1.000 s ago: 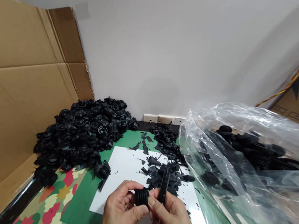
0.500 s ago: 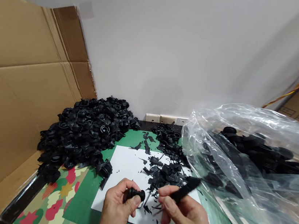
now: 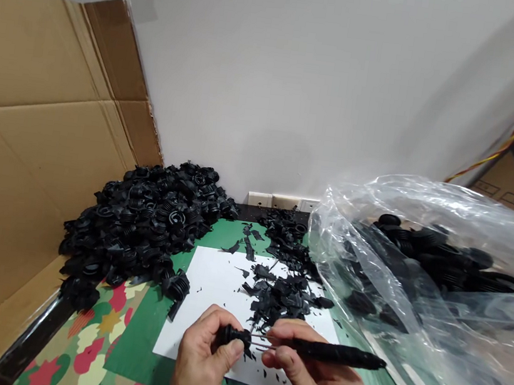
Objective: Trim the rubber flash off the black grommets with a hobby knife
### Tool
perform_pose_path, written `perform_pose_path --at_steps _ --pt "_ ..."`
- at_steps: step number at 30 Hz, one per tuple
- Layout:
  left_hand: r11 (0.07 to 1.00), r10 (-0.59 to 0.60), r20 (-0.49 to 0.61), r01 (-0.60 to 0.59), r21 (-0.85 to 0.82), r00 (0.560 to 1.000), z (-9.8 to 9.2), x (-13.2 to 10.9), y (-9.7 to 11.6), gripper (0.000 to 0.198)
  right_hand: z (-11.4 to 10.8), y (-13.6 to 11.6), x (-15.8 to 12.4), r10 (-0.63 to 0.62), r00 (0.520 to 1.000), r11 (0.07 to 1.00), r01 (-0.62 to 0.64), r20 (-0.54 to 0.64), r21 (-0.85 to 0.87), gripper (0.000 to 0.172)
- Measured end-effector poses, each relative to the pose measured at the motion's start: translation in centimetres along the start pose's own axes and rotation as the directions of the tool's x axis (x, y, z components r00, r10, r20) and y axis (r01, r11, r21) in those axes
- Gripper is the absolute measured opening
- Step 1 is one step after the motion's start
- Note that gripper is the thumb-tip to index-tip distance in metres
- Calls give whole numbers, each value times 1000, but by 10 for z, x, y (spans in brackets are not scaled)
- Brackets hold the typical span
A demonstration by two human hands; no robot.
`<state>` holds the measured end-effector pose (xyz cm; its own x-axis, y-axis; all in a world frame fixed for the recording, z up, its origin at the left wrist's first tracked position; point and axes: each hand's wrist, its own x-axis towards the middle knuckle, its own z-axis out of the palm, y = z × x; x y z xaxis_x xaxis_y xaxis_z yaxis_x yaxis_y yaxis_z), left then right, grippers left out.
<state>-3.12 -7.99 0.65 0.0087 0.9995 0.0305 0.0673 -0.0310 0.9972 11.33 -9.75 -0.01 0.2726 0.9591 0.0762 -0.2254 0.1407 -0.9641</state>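
Note:
My left hand [image 3: 204,356] is closed around a small black ribbed rubber part [image 3: 238,338], pinched between thumb and fingers with its end facing right. Across from it, my right hand [image 3: 308,376] grips a black-handled two-pronged tool [image 3: 335,353] that looks like tweezers. Two thin prongs reach left to the part's end; whether they enter it is too small to tell. Under both hands lies a white sheet [image 3: 208,274], partly covered by black rubber scraps [image 3: 278,296].
A big heap of black ribbed parts [image 3: 139,221] sits at left against a cardboard box [image 3: 33,125]. On the right, a clear plastic bag [image 3: 379,196] holds more black parts. Behind the green mat [image 3: 223,232], wall sockets [image 3: 284,202] line the wall.
The tool in my right hand has swung from slanting upward to nearly level, its prongs now at the end of the rubber part. My left hand keeps its hold.

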Motion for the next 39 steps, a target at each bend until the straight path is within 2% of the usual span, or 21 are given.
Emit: perform_pose_path --at_steps 3,6,13,16,21,23,25,27,29,33,39 --pt "998 32 12 -33 44 999 0 -1 0 3 -2 4 2 -74 994 996 77 84 -33 13" --pt "998 38 20 -39 57 999 0 -1 0 4 -4 7 4 -93 986 995 97 141 -22 10" --pt "995 62 29 -64 71 998 -2 -1 1 4 -3 6 4 126 984 990 -134 130 54 21" --pt "994 78 34 -80 73 996 -2 0 0 4 -2 3 4 161 981 982 -170 104 81 22" --pt "998 56 29 -56 7 998 0 -1 -5 1 -1 4 7 175 974 977 -189 142 94 26" --pt "999 18 30 -17 -36 999 -1 0 -4 1 0 5 7 262 948 944 -291 182 156 30" --pt "999 -30 19 30 -44 999 -2 1 -1 2 2 6 5 349 885 875 -425 307 232 38" --pt "998 -63 -5 63 -26 998 -4 3 4 2 3 5 5 375 841 830 -492 390 262 42" --pt "998 -64 -21 64 -18 998 -5 5 7 2 3 3 6 384 861 847 -472 332 243 41" --pt "999 -26 -18 26 -21 999 -6 5 7 4 0 -1 10 348 931 924 -360 110 129 37" --pt "998 44 -17 -43 44 999 -5 3 2 3 7 -3 2 246 969 954 -238 -22 184 34"
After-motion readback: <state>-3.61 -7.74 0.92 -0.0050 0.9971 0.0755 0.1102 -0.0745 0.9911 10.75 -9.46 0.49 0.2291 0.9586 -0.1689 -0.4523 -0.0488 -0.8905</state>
